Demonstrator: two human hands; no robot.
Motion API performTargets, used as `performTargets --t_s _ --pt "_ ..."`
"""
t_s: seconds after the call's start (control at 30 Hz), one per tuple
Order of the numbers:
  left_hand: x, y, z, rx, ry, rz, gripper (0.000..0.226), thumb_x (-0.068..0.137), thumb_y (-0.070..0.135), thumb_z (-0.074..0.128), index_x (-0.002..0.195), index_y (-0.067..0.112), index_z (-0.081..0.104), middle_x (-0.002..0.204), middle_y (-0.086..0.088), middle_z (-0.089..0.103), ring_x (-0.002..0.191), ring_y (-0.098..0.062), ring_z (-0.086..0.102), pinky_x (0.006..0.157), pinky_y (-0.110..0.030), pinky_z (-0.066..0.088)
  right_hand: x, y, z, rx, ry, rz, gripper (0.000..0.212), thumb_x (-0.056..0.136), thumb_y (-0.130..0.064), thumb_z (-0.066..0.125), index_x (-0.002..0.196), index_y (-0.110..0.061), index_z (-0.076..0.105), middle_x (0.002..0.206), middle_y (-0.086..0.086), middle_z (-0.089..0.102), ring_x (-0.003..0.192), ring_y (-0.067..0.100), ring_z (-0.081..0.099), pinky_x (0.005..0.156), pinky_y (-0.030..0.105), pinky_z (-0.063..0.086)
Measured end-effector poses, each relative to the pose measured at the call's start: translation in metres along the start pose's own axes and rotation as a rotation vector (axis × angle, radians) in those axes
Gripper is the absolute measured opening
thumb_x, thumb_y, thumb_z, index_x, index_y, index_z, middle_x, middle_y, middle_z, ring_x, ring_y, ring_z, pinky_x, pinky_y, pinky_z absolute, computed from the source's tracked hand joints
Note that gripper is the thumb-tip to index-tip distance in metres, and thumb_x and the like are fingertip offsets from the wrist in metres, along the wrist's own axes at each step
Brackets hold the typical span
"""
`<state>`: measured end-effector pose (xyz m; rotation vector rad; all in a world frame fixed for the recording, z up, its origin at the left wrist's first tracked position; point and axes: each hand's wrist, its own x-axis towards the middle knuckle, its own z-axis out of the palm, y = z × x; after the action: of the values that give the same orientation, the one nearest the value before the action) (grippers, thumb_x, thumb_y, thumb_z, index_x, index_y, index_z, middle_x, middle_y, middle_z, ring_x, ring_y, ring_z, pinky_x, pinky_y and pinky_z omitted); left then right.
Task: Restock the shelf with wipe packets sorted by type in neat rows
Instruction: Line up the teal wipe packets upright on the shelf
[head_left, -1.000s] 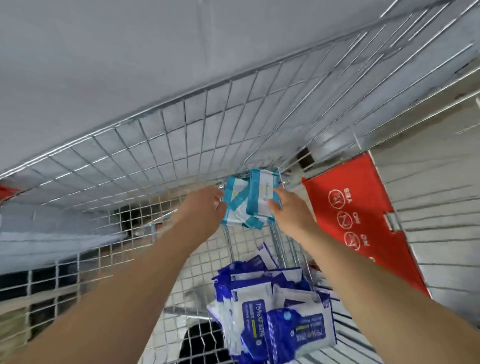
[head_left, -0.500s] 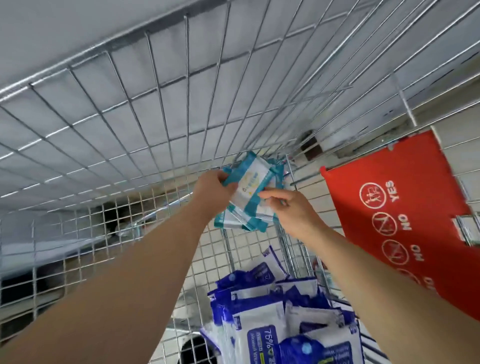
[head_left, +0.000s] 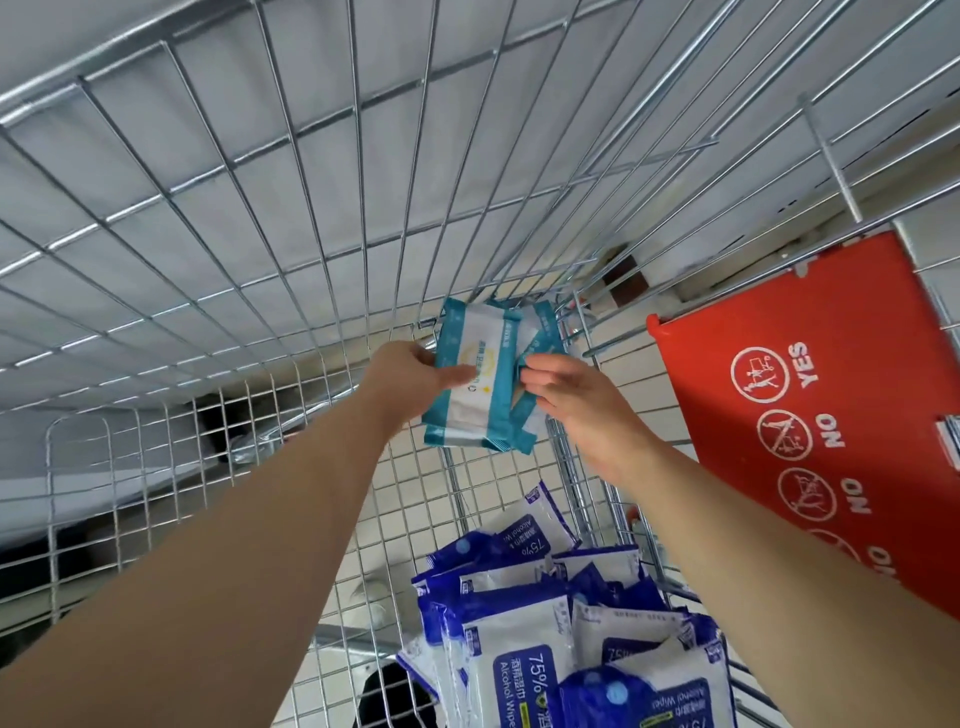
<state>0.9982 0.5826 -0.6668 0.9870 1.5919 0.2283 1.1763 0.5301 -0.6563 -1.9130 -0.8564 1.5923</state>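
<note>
My left hand (head_left: 410, 379) grips a small stack of teal-and-white wipe packets (head_left: 480, 379), thumb across the front face. My right hand (head_left: 576, 400) pinches the right edge of the same stack from the other side. The stack is lifted above a wire shopping cart (head_left: 218, 218), close to its far corner. Lower in the cart lies a pile of several blue-and-white 75% alcohol wipe packets (head_left: 550, 639), loosely heaped and overlapping. No shelf is in view.
The cart's wire mesh walls surround my arms on the left and far side. A red plastic child-seat flap (head_left: 810, 415) with YES/NO safety icons stands at the right. Pale tiled floor shows through the mesh.
Both hands have raised the teal packets higher and turned the stack so its front face shows. My view has tilted, showing more of the cart wall and the red flap.
</note>
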Motion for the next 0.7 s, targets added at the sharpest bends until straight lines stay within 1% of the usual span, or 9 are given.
performTargets --t_s 0.13,0.17,0.23,0.3,0.4,0.5,0.57,0.63,0.7 --pt "-0.009 -0.011 -0.011 -0.045 -0.045 -0.039 0.027 0.08 0.015 0.075 0.1 0.01 0.058 0.094 -0.004 0.066 0.083 -0.018 0.064 0.069 -0.03 0.053 0.002 0.011 -0.003 -0.192 0.186 0.02 0.023 0.093 -0.001 0.049 0.112 -0.007 0.059 0.111 0.011 0.065 0.097 0.026 0.064 0.09 0.046 0.053" --pt "-0.014 -0.016 -0.014 -0.069 -0.047 -0.037 0.024 0.084 0.014 0.071 0.104 0.013 0.058 0.097 -0.004 0.066 0.084 -0.018 0.064 0.069 -0.03 0.052 0.004 0.013 -0.001 -0.202 0.238 0.054 0.021 0.091 -0.006 0.055 0.111 -0.008 0.061 0.108 0.009 0.066 0.094 0.023 0.065 0.087 0.044 0.055" --pt "-0.023 -0.026 -0.023 -0.138 -0.041 -0.034 0.014 0.089 0.012 0.062 0.102 0.017 0.06 0.101 -0.004 0.068 0.087 -0.02 0.065 0.07 -0.031 0.051 0.008 0.014 0.007 -0.158 0.245 0.111 0.007 0.086 -0.015 0.065 0.092 -0.01 0.065 0.088 0.006 0.067 0.075 0.018 0.064 0.073 0.036 0.057" --pt "-0.029 -0.035 -0.03 -0.198 0.001 -0.04 0.019 0.09 0.011 0.058 0.107 0.019 0.06 0.102 -0.005 0.069 0.091 -0.023 0.067 0.074 -0.035 0.054 0.013 0.009 0.018 -0.052 0.247 0.157 0.011 0.081 -0.017 0.074 0.082 -0.009 0.065 0.075 0.003 0.066 0.061 0.014 0.061 0.059 0.03 0.054" --pt "-0.03 -0.046 -0.034 -0.218 0.073 -0.022 0.027 0.089 0.009 0.057 0.115 0.016 0.056 0.102 -0.004 0.069 0.092 -0.024 0.067 0.082 -0.042 0.055 0.023 0.005 0.03 0.056 0.277 0.192 0.021 0.073 -0.017 0.081 0.084 -0.007 0.067 0.081 0.006 0.07 0.074 0.023 0.069 0.07 0.04 0.06" --pt "-0.033 -0.05 -0.035 -0.272 0.078 0.007 0.025 0.09 0.006 0.055 0.113 0.016 0.056 0.101 -0.003 0.069 0.09 -0.021 0.068 0.076 -0.037 0.055 0.025 0.003 0.031 0.041 0.238 0.18 0.011 0.079 -0.012 0.074 0.082 -0.01 0.064 0.09 0.009 0.07 0.086 0.028 0.069 0.08 0.046 0.058" --pt "-0.037 -0.052 -0.036 -0.296 0.083 0.006 0.02 0.091 0.006 0.054 0.104 0.021 0.055 0.098 -0.002 0.069 0.088 -0.02 0.068 0.072 -0.035 0.054 0.02 0.005 0.023 -0.023 0.229 0.163 0.014 0.085 -0.009 0.066 0.099 -0.005 0.066 0.102 0.012 0.069 0.09 0.027 0.067 0.074 0.041 0.058" --pt "-0.039 -0.055 -0.037 -0.292 0.094 -0.007 0.016 0.092 0.008 0.055 0.1 0.022 0.055 0.097 -0.005 0.069 0.087 -0.022 0.069 0.071 -0.036 0.055 0.013 0.006 0.015 -0.012 0.24 0.171 0.018 0.088 -0.008 0.061 0.106 -0.007 0.064 0.101 0.008 0.067 0.084 0.021 0.065 0.061 0.028 0.053" --pt "-0.041 -0.059 -0.038 -0.291 0.087 -0.019 0.016 0.092 0.01 0.055 0.106 0.018 0.057 0.1 -0.006 0.069 0.087 -0.022 0.068 0.069 -0.034 0.054 0.009 0.008 0.014 0.033 0.224 0.204 0.013 0.088 -0.006 0.06 0.1 -0.01 0.062 0.101 0.009 0.067 0.082 0.02 0.064 0.067 0.033 0.055"
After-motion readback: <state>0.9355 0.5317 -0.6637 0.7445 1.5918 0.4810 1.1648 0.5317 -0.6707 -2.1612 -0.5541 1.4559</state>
